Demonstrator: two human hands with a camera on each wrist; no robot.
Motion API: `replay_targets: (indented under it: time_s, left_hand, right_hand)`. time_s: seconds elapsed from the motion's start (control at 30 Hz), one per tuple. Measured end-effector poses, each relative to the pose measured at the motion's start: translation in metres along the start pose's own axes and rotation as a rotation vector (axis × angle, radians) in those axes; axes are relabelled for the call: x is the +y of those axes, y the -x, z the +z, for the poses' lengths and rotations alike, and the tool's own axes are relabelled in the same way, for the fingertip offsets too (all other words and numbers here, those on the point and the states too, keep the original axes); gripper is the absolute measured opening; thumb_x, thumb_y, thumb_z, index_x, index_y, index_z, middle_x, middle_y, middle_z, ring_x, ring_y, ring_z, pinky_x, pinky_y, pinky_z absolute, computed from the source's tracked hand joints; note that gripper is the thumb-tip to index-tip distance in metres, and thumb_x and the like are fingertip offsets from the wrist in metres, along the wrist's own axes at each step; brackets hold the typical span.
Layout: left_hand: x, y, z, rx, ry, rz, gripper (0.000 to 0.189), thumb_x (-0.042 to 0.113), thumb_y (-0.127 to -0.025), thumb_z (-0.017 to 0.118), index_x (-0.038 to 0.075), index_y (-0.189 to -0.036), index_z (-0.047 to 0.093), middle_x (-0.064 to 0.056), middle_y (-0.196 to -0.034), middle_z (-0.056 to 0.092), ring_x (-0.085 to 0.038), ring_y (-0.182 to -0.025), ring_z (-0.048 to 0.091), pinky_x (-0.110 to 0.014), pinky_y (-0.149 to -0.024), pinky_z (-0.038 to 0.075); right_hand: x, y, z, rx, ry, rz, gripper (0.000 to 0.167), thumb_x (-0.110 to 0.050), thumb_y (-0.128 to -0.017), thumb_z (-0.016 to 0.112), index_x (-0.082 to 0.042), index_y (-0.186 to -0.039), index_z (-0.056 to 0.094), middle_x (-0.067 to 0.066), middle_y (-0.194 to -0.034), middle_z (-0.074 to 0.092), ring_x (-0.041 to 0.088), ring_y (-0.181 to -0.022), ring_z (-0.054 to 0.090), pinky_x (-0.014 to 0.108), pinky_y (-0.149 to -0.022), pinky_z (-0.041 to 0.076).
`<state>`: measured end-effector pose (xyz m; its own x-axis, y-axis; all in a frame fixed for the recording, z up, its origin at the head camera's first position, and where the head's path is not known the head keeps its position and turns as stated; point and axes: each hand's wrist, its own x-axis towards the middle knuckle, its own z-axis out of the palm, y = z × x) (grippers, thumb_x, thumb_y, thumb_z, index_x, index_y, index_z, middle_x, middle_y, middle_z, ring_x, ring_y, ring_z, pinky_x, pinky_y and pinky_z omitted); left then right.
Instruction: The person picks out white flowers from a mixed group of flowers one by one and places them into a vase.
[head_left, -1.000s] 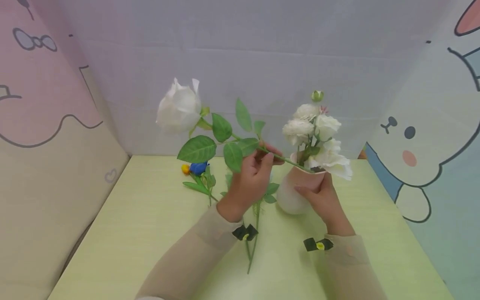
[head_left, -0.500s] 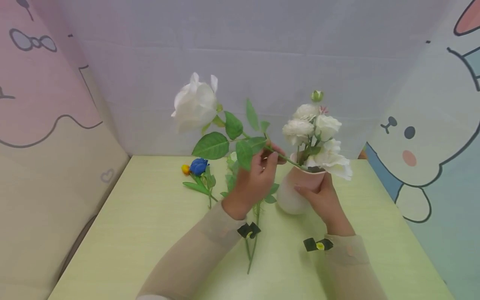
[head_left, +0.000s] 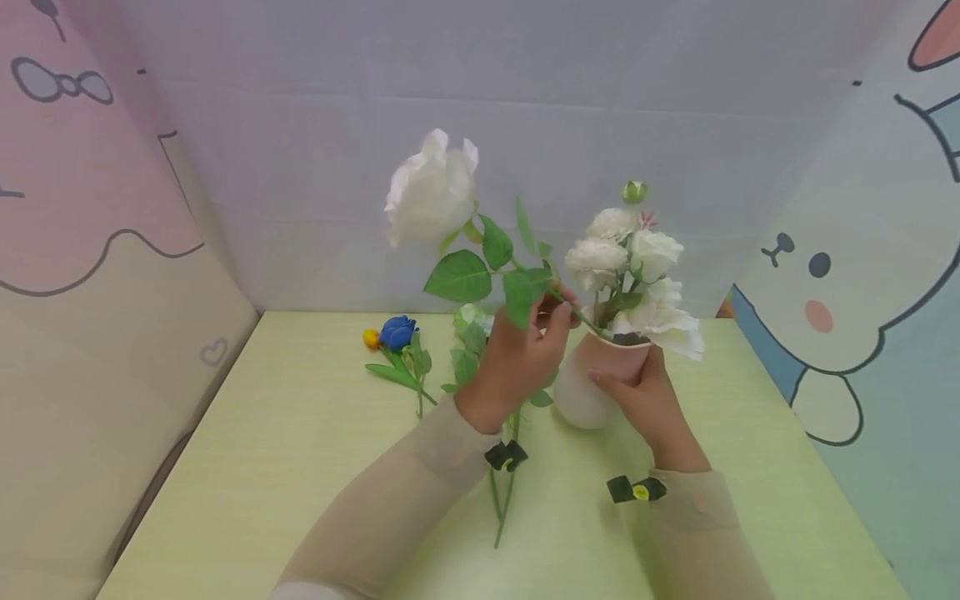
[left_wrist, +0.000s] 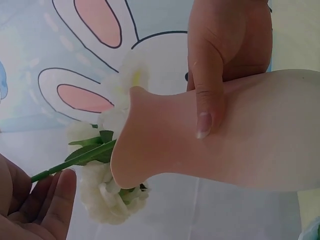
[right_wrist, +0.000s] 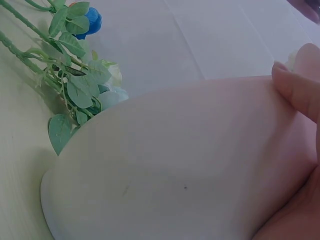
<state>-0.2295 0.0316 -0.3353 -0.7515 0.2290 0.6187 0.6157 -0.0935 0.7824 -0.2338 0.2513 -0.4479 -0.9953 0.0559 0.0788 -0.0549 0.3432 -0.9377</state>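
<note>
My left hand (head_left: 525,354) pinches the green stem of a large white rose (head_left: 433,190), which leans up and to the left with its leaves (head_left: 459,277) over the hand. The stem's lower end passes into the mouth of a pink-and-white vase (left_wrist: 165,140). With the thumb on its near side, my right hand (head_left: 652,404) grips the vase's neck. The right wrist view shows the vase's pale body (right_wrist: 165,165) close up, its base by the table. Several white flowers (head_left: 596,262) and a green bud (head_left: 634,192) stand in the vase.
On the pale yellow-green table (head_left: 300,475) lie a blue rose (head_left: 397,332) and a yellow bud (head_left: 371,338) at left. More leafy stems (head_left: 504,508) lie partly under my left arm. Cartoon-printed cloths (head_left: 825,250) hang at the sides, a plain one behind.
My left hand has moved right toward the vase, and the white rose has swung right and slightly up, its stem steeper. My right hand and the vase have kept their place.
</note>
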Motion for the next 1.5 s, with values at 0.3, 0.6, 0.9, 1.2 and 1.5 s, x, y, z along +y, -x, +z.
replay_targets:
  time_s: [0.3, 0.6, 0.9, 1.2, 1.5]
  left_hand:
    - [-0.028, -0.004, 0.006, 0.023, -0.147, 0.034, 0.014, -0.002, -0.103, 0.048, -0.004, -0.113, 0.057, -0.017, -0.107, 0.063, -0.023, -0.092, 0.068, -0.025, -0.081, 0.057]
    - [-0.037, -0.003, 0.009, 0.025, -0.235, -0.022, 0.012, 0.003, -0.104, 0.049, -0.003, -0.111, 0.057, -0.007, -0.094, 0.064, -0.014, -0.078, 0.063, -0.025, -0.064, 0.054]
    - [-0.041, -0.006, 0.020, -0.035, -0.257, -0.096, 0.012, 0.004, -0.101, 0.051, 0.000, -0.107, 0.060, -0.001, -0.083, 0.057, -0.013, -0.065, 0.050, -0.027, -0.055, 0.045]
    - [-0.037, -0.011, 0.028, -0.175, -0.646, -0.148, 0.017, 0.020, -0.106, 0.049, 0.010, -0.095, 0.056, -0.005, -0.085, 0.057, -0.016, -0.068, 0.056, -0.030, -0.061, 0.048]
    - [-0.037, -0.010, 0.025, -0.164, -0.630, -0.137, 0.017, 0.017, -0.097, 0.065, 0.012, -0.113, 0.061, -0.001, -0.105, 0.066, -0.016, -0.093, 0.064, -0.032, -0.080, 0.054]
  right_hand:
    - [0.000, -0.001, 0.000, 0.000, -0.011, -0.012, 0.092, -0.025, -0.091, 0.081, -0.005, -0.156, 0.018, 0.017, -0.153, 0.037, 0.029, -0.137, 0.042, 0.048, -0.114, 0.034]
    - [-0.001, 0.002, 0.003, -0.009, -0.013, -0.010, 0.091, -0.026, -0.091, 0.080, -0.005, -0.155, 0.020, 0.016, -0.153, 0.038, 0.028, -0.137, 0.042, 0.047, -0.113, 0.034]
    - [0.000, 0.001, 0.002, -0.005, 0.025, -0.008, 0.085, -0.028, -0.092, 0.079, -0.004, -0.152, 0.023, 0.015, -0.146, 0.043, 0.022, -0.129, 0.046, 0.029, -0.102, 0.040]
    - [-0.002, 0.002, 0.000, -0.008, 0.026, -0.013, 0.086, -0.028, -0.093, 0.078, -0.005, -0.154, 0.022, 0.016, -0.148, 0.042, 0.024, -0.130, 0.046, 0.032, -0.104, 0.039]
    - [0.002, 0.001, 0.001, -0.014, -0.011, -0.052, 0.095, -0.027, -0.092, 0.079, -0.009, -0.160, 0.016, 0.012, -0.157, 0.034, 0.027, -0.140, 0.039, 0.047, -0.113, 0.034]
